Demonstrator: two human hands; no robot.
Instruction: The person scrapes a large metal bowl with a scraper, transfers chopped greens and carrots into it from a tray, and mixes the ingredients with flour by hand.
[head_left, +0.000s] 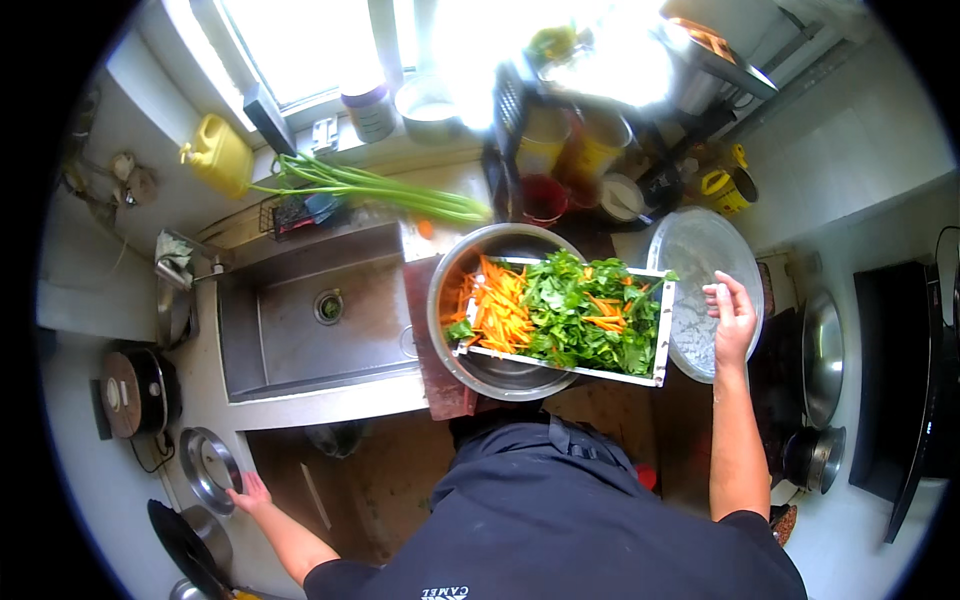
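My left hand (250, 492) is at the lower left, fingers spread, by the rim of a round steel pan (211, 470) on the counter; whether it touches the rim I cannot tell. My right hand (729, 307) hovers over a translucent plastic basin (694, 255), fingers loosely curled, holding nothing visible. Between the hands, a steel bowl (442, 337) carries a rectangular white-rimmed tray (663, 330) laid across it. Carrot strips (501, 307) fill the tray's left part, and chopped leafy greens (570, 315) with more carrot strips lie to the right.
A steel sink (300, 292) lies left of the bowl. Celery stalks (390, 195) and a yellow jug (222, 156) are behind it. A rice cooker (139, 394) stands at left. A dark rack (508, 135) with containers is at the back, a wok (823, 356) at right.
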